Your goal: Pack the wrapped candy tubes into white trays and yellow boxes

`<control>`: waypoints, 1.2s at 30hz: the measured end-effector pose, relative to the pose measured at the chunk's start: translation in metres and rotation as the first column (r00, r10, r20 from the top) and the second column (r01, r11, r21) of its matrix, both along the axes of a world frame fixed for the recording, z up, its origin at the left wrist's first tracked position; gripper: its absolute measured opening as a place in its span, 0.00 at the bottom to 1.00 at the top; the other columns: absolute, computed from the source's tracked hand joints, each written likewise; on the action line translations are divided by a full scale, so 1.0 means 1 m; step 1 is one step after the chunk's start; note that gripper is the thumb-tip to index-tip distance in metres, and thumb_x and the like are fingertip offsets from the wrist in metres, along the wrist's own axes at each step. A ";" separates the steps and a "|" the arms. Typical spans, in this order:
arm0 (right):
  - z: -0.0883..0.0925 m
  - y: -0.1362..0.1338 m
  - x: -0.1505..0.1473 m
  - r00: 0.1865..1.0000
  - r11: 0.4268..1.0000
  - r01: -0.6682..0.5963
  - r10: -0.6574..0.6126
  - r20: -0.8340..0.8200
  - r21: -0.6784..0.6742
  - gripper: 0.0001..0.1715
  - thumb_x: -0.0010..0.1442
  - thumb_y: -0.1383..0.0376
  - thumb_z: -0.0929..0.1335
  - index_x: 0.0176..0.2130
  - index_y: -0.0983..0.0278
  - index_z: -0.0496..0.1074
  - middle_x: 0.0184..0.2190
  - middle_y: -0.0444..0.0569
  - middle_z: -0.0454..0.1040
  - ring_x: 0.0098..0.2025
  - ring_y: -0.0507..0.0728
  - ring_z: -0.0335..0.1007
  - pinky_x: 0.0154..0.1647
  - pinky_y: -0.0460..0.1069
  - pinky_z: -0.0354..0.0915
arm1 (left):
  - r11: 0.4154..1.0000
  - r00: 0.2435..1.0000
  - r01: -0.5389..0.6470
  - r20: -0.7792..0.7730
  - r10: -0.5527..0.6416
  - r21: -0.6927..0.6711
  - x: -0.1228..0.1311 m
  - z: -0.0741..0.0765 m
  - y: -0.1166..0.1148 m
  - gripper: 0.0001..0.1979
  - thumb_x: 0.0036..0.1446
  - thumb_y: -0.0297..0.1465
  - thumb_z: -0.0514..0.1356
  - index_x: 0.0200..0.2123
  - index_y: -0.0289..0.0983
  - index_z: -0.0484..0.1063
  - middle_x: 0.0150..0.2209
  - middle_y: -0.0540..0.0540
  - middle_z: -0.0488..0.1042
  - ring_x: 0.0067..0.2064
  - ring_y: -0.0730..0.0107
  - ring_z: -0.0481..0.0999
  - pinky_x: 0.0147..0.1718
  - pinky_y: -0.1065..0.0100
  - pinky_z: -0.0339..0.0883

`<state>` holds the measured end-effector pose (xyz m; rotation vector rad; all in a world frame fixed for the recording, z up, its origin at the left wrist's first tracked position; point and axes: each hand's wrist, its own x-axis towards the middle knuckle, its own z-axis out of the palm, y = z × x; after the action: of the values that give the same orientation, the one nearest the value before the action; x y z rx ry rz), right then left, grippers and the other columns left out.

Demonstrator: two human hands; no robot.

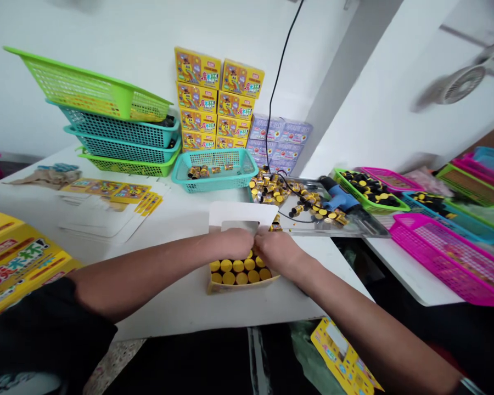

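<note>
Two bare hands, the left hand [233, 244] and the right hand [276, 250], meeting above a shallow open cardboard box [242, 286] packed with upright yellow-topped cylinders [236, 269]. Both grips curled inward and pressed close together, knuckles almost touching, right at the lower edge of a white card [242, 211] standing behind the box, with a grey rectangular panel [239, 225] on its face. Fingertips mostly hidden, so no telling whether either grip pinches the card, the panel or a cylinder.

Box and card on a white counter [177, 247]. Just beyond the right hand, a flat metal tray [354, 227] strewn with loose gold-and-black cylinders [308, 206], a blue pistol-shaped glue gun [340, 197] lying on it. Beside the tray, a teal plastic mesh basket [214, 184] holding a few more cylinders. Farther back, a stack of green and teal mesh baskets [86, 82] and piled yellow printed boxes [197, 104]. Off to the right, a magenta mesh basket [448, 258] on a second white counter [415, 280].
</note>
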<state>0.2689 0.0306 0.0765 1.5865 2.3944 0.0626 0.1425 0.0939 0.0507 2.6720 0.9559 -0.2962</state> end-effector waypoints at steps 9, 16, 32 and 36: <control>-0.002 0.006 0.065 0.862 0.837 0.431 -0.270 -0.430 0.337 0.12 0.65 0.61 0.62 0.36 0.63 0.72 0.38 0.49 0.76 0.37 0.54 0.72 0.36 0.47 0.59 | 0.998 0.893 0.056 0.449 -0.038 -0.026 -0.063 0.037 -0.031 0.12 0.62 0.31 0.53 0.42 0.38 0.77 0.33 0.45 0.78 0.34 0.66 0.76 0.33 0.70 0.65; -0.026 0.086 0.113 0.687 0.747 0.657 -0.648 -0.329 -0.101 0.17 0.60 0.56 0.67 0.44 0.65 0.75 0.40 0.56 0.77 0.43 0.61 0.73 0.39 0.49 0.63 | 0.788 -0.170 -0.334 0.855 0.490 -0.518 -0.129 0.038 -0.007 0.11 0.56 0.38 0.62 0.26 0.38 0.71 0.16 0.54 0.65 0.18 0.76 0.61 0.16 0.75 0.50; -0.056 0.126 0.113 0.514 0.712 0.446 -0.700 -0.496 -0.543 0.41 0.39 0.72 0.75 0.54 0.57 0.71 0.38 0.45 0.75 0.27 0.53 0.71 0.26 0.46 0.68 | 0.993 0.820 0.012 0.570 0.056 -0.115 0.021 -0.019 0.137 0.20 0.57 0.45 0.54 0.38 0.36 0.77 0.40 0.41 0.78 0.41 0.62 0.76 0.37 0.67 0.70; -0.056 0.113 0.118 0.508 0.742 0.504 -0.668 -0.543 -0.442 0.36 0.44 0.72 0.72 0.53 0.57 0.71 0.32 0.42 0.75 0.28 0.51 0.70 0.28 0.43 0.65 | 0.987 0.924 0.162 0.347 -0.158 0.017 0.068 -0.034 0.153 0.15 0.49 0.36 0.62 0.40 0.37 0.77 0.38 0.43 0.78 0.43 0.60 0.75 0.44 0.65 0.68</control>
<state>0.3865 0.1432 0.0205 2.5244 1.9504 -1.0789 0.2108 0.2469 0.0165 2.6696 0.6259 0.1373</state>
